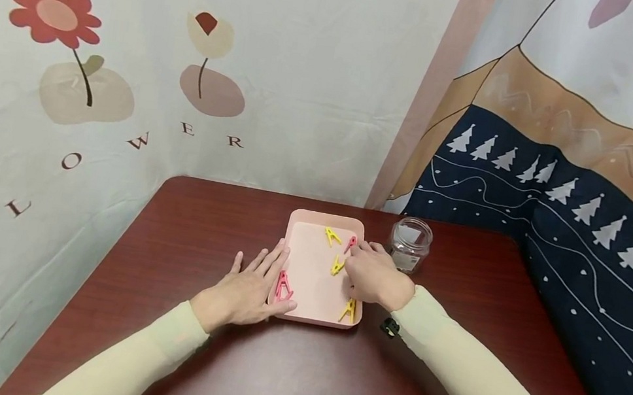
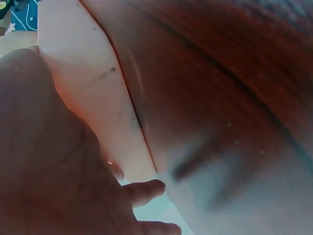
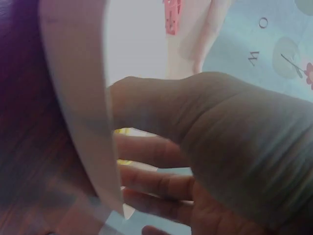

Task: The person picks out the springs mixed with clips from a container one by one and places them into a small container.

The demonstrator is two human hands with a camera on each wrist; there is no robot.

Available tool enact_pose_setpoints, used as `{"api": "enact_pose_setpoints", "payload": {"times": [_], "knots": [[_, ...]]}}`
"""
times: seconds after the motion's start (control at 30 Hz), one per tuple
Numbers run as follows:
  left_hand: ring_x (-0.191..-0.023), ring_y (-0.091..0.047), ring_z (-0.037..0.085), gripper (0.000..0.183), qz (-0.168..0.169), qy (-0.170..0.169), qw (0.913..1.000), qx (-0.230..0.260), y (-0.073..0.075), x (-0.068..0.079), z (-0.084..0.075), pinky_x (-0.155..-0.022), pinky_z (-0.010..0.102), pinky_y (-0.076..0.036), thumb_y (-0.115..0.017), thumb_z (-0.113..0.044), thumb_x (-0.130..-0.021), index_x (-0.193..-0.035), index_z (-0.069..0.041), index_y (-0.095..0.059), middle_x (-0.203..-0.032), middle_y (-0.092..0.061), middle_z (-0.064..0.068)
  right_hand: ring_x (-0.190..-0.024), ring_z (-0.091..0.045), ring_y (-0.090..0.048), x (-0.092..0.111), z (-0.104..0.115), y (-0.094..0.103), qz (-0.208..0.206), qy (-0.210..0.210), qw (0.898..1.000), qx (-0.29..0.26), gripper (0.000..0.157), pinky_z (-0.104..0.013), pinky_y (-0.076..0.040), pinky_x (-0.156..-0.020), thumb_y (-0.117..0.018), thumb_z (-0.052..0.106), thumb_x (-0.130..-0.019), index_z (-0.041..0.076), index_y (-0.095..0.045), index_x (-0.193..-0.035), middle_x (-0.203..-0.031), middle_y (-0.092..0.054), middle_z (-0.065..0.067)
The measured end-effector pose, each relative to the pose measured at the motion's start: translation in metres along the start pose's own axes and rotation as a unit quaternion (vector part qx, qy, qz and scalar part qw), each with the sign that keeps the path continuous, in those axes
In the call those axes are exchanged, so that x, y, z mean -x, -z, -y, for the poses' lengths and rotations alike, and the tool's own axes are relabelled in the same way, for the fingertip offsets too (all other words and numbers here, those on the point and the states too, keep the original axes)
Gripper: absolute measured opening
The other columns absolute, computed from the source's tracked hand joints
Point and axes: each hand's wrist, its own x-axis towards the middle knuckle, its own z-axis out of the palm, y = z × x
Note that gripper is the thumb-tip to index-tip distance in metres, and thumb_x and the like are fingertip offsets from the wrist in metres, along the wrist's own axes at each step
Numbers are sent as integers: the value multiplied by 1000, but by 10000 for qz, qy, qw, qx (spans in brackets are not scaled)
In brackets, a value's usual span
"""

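A shallow pink tray (image 1: 308, 315) lies on the table with small plastic clothespins in it. Along its left rim rests my left hand (image 1: 248, 291), fingers straight and spread, thumb over the near left corner, beside a pink clothespin (image 1: 284, 287). My right hand (image 1: 373, 274) reaches over the right wall into the tray; in the right wrist view the wall hides its fingertips, so whether it pinches anything is unclear. Close to its fingers are another pink clothespin (image 1: 351, 244) and a yellow clothespin (image 1: 338, 266). One yellow clothespin (image 1: 332, 236) lies farther back, another yellow clothespin (image 1: 348, 310) nearer.
An open clear glass jar (image 1: 409, 245) stands right of the tray, just beyond the right hand. The dark red wooden table (image 1: 201, 216) meets a printed cloth backdrop (image 1: 317, 92) behind and a navy tree-patterned cloth (image 1: 593, 258) on the right.
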Motion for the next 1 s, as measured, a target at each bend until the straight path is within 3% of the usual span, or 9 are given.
{"api": "enact_pose_setpoints", "payload": {"times": [0.17,0.37,0.67,0.83,1.0], "knots": [[-181,-28,46,118,47,9,10000,13,2,0,-1,-140,86,-14,-56,-83,-109,-190,-15,-3,-200,3,4,-150,-38,-64,-2,7,5,308,-159,9993,153,22,-60,-47,-130,-90,24,-100,10,-88,-117,-144,-78,-16],[-181,-28,46,117,26,12,10000,22,4,1,-1,-140,86,-14,-58,-81,-110,-189,-13,-5,-200,2,5,-148,-39,-64,-6,14,9,460,-261,9984,198,25,-58,-48,-127,-85,19,-102,11,-87,-126,-144,-79,-18],[-181,-29,46,117,6,9,9999,114,2,1,-1,-140,86,-14,-59,-80,-110,-190,-13,-6,-200,2,4,-144,-36,-68,-5,18,11,722,-286,9965,296,24,-52,-51,-116,-84,22,-102,15,-88,-125,-139,-80,-15],[-181,-28,46,117,8,18,10000,78,2,0,-1,-140,86,-14,-59,-80,-110,-190,-13,-6,-200,2,4,-154,-37,-65,-6,18,9,743,-290,9962,363,24,-52,-51,-119,-84,23,-102,15,-88,-125,-137,-80,-14],[-181,-29,46,118,-16,25,9999,104,1,0,-1,-140,87,-14,-59,-81,-109,-190,-14,-6,-200,1,4,-139,-31,-69,-5,20,9,770,-261,9960,383,23,-51,-50,-116,-82,22,-104,18,-88,-125,-132,-80,-12]]}}
